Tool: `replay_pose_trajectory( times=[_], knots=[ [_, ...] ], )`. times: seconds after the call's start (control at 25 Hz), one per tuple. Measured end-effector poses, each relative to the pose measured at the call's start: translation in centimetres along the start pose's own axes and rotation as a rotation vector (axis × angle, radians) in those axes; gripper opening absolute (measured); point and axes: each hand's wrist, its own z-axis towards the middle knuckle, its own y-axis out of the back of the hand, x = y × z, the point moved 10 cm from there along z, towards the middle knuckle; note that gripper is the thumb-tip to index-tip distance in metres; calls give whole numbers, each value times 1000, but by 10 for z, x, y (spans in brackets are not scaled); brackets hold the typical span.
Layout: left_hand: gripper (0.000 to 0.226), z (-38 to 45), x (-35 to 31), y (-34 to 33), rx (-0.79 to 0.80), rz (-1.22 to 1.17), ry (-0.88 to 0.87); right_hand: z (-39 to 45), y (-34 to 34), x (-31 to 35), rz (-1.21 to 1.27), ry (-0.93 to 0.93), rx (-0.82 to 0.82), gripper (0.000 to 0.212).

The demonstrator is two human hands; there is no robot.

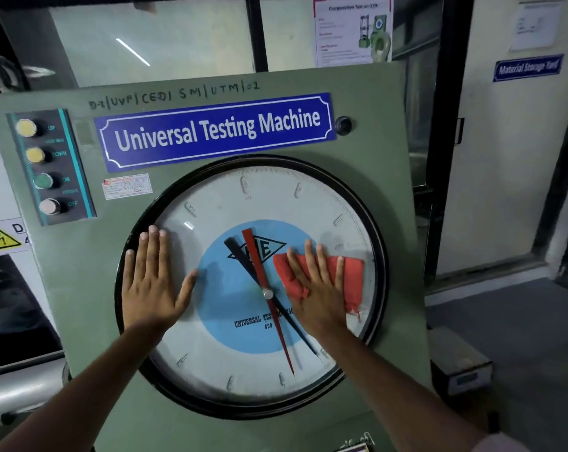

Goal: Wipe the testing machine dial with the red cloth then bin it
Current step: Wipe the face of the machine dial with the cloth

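Observation:
A large round dial [250, 197] with a black rim, a white face, a blue centre and red and black pointers fills the green front panel of the testing machine. My right hand [315, 288] lies flat on the red cloth [353, 275] and presses it against the glass on the dial's right half. My left hand [152, 278] rests flat with spread fingers on the dial's left edge, over the rim, holding nothing.
A blue "Universal Testing Machine" sign [217, 128] sits above the dial. A button column [44, 168] marked up, down, on, off is at the panel's upper left, with an electric hazard sticker [3, 239] below it. A doorway [511, 151] opens to the right. No bin is visible.

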Motion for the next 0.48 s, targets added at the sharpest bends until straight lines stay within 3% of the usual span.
replay_pose_trajectory(
  times=[0.24, 0.48],
  knots=[
    [93, 0, -2, 1, -17, 23, -9, 107, 39, 22, 0, 2, -79, 79],
    [94, 0, -4, 2, -10, 14, -9, 40, 16, 24, 21, 2, -21, 79]
  ],
)
